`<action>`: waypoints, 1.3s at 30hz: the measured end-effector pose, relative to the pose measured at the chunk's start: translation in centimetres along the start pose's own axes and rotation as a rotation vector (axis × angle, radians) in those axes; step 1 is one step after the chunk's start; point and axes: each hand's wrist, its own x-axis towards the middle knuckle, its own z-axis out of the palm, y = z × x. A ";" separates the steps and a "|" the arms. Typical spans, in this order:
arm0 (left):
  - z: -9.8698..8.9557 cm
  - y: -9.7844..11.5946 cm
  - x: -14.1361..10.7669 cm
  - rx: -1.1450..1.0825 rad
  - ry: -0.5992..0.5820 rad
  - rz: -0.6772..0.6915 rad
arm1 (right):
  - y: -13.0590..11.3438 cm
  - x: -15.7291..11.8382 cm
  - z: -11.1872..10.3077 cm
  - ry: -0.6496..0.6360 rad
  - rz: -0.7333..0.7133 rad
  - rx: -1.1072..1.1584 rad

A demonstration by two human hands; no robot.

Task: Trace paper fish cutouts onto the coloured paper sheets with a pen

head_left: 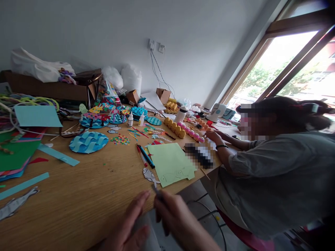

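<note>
My right hand (174, 212) is closed around what looks like a pair of scissors (157, 191), its grey tip pointing up and left at the table edge. Most of the tool is hidden by the fingers. Beside it, my left hand (132, 219) holds nothing that I can see, with fingers stretched and thumb apart. Just beyond both hands lies a grey paper fish (149, 175), touching a light green sheet (170, 160) with pencil-drawn fish along its near edge. Blue and red pens (146, 157) rest left of the sheet.
Blue woven paper disc (88, 142), confetti pile (120, 139), glue bottles (130, 119) and egg-carton strips (174, 128) lie farther back. Blue paper strips (59, 154) and another grey fish (18, 203) are at left. A person (282, 167) sits at right, hands over the table.
</note>
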 end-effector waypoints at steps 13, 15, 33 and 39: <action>-3.9 1.8 3.2 -0.375 0.034 -0.189 | 5.0 3.2 -11.0 0.677 0.208 -0.428; -4.3 1.5 3.4 -0.314 -0.015 -0.294 | 7.2 4.1 -13.7 0.694 0.292 -0.416; -5.1 0.2 3.0 -0.313 0.093 -0.482 | 10.8 4.9 -15.6 0.566 0.094 0.184; -5.2 0.1 3.3 -0.325 0.102 -0.494 | 10.3 4.7 -14.2 0.559 0.081 -0.211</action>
